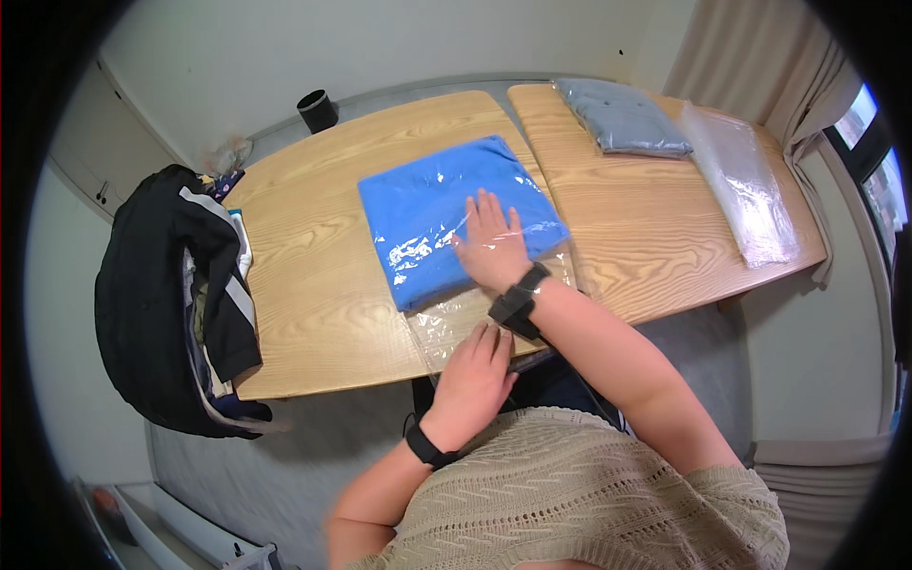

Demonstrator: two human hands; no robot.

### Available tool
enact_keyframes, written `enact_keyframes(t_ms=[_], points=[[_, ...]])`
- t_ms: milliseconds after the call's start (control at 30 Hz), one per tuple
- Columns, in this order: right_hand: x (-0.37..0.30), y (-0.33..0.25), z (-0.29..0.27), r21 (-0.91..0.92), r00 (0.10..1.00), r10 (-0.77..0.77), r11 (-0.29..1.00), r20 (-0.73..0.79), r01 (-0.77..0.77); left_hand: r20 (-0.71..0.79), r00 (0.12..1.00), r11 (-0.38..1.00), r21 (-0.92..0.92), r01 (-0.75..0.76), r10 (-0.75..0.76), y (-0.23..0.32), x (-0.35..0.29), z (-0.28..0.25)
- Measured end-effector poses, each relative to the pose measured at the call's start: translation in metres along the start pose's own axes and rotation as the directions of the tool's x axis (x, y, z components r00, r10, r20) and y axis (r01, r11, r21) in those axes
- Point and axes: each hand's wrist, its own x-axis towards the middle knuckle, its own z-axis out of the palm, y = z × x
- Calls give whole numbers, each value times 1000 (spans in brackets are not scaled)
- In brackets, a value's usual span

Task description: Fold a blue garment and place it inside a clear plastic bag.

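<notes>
A folded blue garment (432, 195) lies inside a clear plastic bag (439, 328) on the wooden table, in front of me. The bag's unfilled end reaches past the garment toward the table's near edge. My right hand (496, 242) presses flat on top of the covered garment, its fingers spread. At the near edge of the table, my left hand (473, 375) rests on the loose end of the bag with its fingers stretched forward. Its palm side is hidden.
A black jacket with white stripes (142, 294) lies over a pile of clothes at the left end of the table (304, 266). Toward the back right are a bagged grey-blue garment (622, 119) and flat clear bags (746, 190). A black bin (317, 112) stands behind the table.
</notes>
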Motion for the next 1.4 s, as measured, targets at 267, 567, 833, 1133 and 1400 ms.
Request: enact_keyframes(t_ms=[267,567,833,1133,1400], points=[[99,9,5,89,962,264,962,-75,-257,7,1000,990,139,-4,3,9,0,13],[132,29,-15,-30,919,339,940,199,-340,77,997,986,164,-12,-1,7,4,10],[121,26,-15,-18,877,414,906,244,-423,64,998,988,151,-21,12,7,1,8],[8,-39,-18,41,915,3,999,403,-22,29,999,994,109,24,-27,8,-4,12],[-63,-17,-61,239,717,-529,847,453,475,79,996,997,-66,-36,41,1,-12,3]])
